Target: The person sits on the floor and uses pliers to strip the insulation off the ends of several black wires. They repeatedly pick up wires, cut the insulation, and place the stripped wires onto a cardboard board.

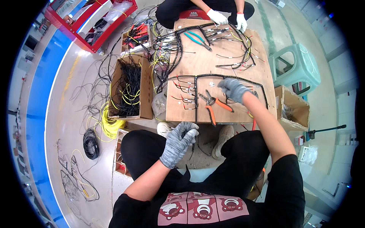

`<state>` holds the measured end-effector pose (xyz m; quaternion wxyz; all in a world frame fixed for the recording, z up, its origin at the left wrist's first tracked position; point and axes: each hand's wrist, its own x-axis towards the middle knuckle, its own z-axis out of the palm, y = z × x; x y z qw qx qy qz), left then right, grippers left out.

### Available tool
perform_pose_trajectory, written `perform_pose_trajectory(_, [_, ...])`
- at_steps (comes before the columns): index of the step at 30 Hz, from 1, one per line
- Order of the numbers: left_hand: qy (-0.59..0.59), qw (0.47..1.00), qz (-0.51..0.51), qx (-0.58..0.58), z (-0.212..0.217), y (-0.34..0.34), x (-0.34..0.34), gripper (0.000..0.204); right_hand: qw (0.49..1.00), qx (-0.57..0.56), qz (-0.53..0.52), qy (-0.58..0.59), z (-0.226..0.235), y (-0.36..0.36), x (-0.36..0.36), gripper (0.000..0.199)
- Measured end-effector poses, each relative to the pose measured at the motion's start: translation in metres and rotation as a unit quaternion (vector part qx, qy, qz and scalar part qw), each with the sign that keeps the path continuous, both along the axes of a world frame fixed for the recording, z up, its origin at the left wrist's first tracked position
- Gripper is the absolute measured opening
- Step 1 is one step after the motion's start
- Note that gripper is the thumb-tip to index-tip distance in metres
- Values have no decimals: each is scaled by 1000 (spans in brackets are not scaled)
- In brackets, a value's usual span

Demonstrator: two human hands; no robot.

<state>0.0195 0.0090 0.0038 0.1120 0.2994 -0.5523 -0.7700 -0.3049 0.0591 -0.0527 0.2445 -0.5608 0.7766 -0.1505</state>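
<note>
I sit over a low plywood board (224,68) with black wire harnesses (197,89) laid out on it. My right hand (232,89), in a grey glove, reaches onto the board and rests on the harness near its right part, fingers curled at a wire. Orange-handled pliers (213,105) lie just left of that hand. My left hand (178,142), also in a grey glove, hovers by my knee below the board's near edge, its fingers pinched around something thin that I cannot make out.
Another person in white gloves (217,17) works at the board's far edge, with teal pliers (197,38) nearby. A cardboard box of black and yellow wires (129,89) stands left. A green stool (298,64) and an open box (294,108) stand right. A red cart (91,22) is at far left.
</note>
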Motion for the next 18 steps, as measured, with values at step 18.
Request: perform_pose_trajectory(18, [-6,999,23,31,6,6,1,14,992,78,-85,59,-58,-48,2,19])
